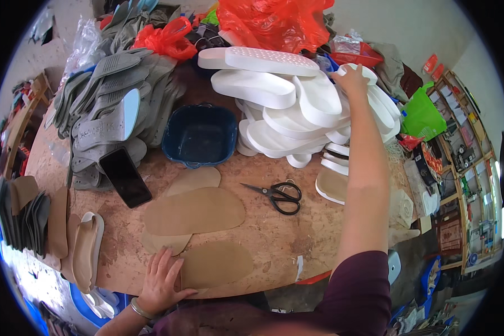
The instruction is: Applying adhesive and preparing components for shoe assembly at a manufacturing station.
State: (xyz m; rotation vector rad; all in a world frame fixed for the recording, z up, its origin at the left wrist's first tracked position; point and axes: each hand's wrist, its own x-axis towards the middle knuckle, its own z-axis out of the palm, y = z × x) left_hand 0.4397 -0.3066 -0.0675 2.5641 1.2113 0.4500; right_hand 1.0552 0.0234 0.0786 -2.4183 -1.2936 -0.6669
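Observation:
My left hand (161, 280) lies at the table's near edge, fingers spread, touching the left end of a tan insole piece (218, 264). Just beyond it, more tan sole-shaped pieces (195, 210) overlap one another. My right arm stretches far across the table. At its end, my right hand (353, 81) has its fingers bent over the end of a white shoe sole (365, 73), at the right of a heaped pile of white soles (297, 120). The fingertips are partly hidden there. Black-handled scissors (279, 196) lie between the tan pieces and my right forearm.
A dark blue basin (199, 136) stands mid-table. Left of it are stacked grey insoles (109, 95) and a black phone (125, 177). A tan-lined white sole (88, 252) sits at the left edge. Red plastic bags (274, 22) lie behind; a green bag (424, 115) is right.

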